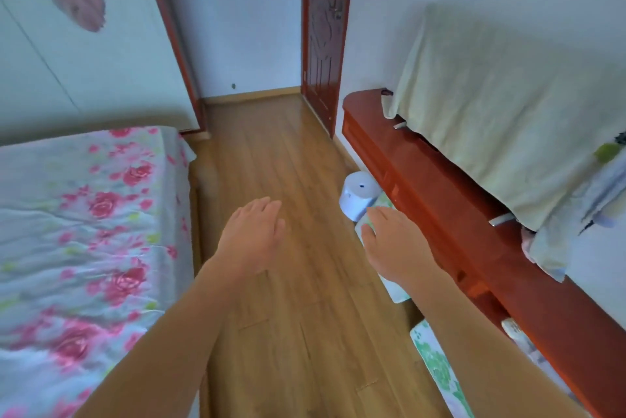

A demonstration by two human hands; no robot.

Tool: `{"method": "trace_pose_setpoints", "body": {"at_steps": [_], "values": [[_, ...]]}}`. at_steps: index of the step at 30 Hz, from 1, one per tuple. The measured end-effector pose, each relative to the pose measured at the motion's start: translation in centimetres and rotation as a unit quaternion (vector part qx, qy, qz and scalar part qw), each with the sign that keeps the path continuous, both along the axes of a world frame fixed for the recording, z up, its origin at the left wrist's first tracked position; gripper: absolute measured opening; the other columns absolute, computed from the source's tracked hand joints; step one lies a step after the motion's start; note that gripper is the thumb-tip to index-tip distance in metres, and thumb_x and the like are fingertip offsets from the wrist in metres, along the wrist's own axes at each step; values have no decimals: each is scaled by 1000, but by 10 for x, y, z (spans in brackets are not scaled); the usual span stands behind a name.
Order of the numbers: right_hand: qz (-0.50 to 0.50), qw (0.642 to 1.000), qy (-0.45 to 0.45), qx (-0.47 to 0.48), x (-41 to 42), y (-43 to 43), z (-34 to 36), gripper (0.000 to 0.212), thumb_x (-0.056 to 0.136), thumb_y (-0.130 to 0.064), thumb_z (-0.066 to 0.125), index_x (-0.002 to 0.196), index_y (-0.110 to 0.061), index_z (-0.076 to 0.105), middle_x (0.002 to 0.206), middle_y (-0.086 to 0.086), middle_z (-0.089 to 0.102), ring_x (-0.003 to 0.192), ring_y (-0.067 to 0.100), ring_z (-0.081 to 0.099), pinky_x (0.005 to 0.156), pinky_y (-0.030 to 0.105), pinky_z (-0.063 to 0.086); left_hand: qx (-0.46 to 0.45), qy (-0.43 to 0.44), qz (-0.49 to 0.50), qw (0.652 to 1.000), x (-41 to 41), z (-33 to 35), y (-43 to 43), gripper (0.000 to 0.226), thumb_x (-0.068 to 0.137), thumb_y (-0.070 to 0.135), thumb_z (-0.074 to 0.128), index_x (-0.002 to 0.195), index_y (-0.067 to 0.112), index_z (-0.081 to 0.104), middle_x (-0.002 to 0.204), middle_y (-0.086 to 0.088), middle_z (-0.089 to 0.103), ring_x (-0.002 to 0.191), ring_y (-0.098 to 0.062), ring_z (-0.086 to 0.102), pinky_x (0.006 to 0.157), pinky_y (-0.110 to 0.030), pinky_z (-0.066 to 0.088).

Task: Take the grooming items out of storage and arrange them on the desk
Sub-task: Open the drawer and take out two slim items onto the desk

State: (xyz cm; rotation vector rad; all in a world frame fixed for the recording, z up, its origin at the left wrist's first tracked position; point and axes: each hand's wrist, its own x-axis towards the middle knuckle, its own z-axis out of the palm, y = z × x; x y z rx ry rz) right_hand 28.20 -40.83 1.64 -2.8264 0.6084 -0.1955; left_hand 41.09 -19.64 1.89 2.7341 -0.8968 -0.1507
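The left hand (252, 238) and the right hand (393, 245) hovered flat and wide, holding nothing, over the glossy plank floor (271, 153) at mid-frame. At left lay a bed (84, 231) under a crumpled rose-print sheet (111, 282). Along the right ran a lacquered red wooden worktop (423, 173) bearing a boxy shape under pale green towelling (491, 112), with a round white tub (359, 195) beside its base; which things were grooming items could not be told.

left hand (252, 236) outstretched, right hand (394, 246) outstretched, fingers relaxed, empty

Bed (84, 231) left; cabinet (440, 187) right; floor (271, 153) between; door (323, 34) behind.
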Motion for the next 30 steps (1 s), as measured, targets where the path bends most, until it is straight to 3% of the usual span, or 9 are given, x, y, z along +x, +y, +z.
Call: {"method": "trace_pose_setpoints", "body": {"at_steps": [1,3,5,7,12,21,30], "values": [[11,1000,-6,-1,18,3,1,26,93,-31,30,84,-16,50,82,0,55,78,23,54,68,36,44,-2,-1,13,1000,12,1,6,49,106,34,28,152,18,32,160,-2,31,148,-20,25,122,-39,20],[41,999,-12,-1,53,10,2,22,95,-28,33,83,-17,47,79,-4,48,77,20,50,65,30,34,-8,-6,33,999,36,2,18,49,106,33,27,152,18,31,160,-2,31,149,-20,24,122,-39,20],[69,998,-13,4,89,19,2,27,99,-27,35,104,-12,58,96,0,58,94,21,55,75,31,42,-14,-3,47,999,64,2,28,49,106,33,28,153,18,30,160,-2,29,149,-20,23,122,-39,18],[87,996,-8,10,125,30,1,37,101,-29,34,123,-9,56,120,4,60,113,22,53,94,34,45,-15,-1,51,999,95,-2,39,50,106,34,28,154,18,29,161,-1,28,149,-19,22,122,-39,18],[101,995,15,-2,204,52,-4,49,101,-40,28,140,-16,45,143,2,50,133,21,44,111,38,37,-13,0,58,998,170,-9,59,50,106,36,28,154,20,29,161,0,27,149,-19,23,120,-37,20],[115,993,17,-4,346,50,-6,51,102,-45,26,146,-22,38,152,-3,40,141,18,34,117,34,27,-11,11,101,995,300,-14,67,50,106,37,28,153,22,29,161,2,28,149,-20,25,120,-38,22],[164,986,42,8,496,41,-10,50,104,-42,27,148,-21,37,153,-3,39,142,16,32,117,33,26,-13,20,150,988,423,-12,66,49,106,38,30,152,22,30,159,3,31,147,-19,28,119,-38,25]]}}
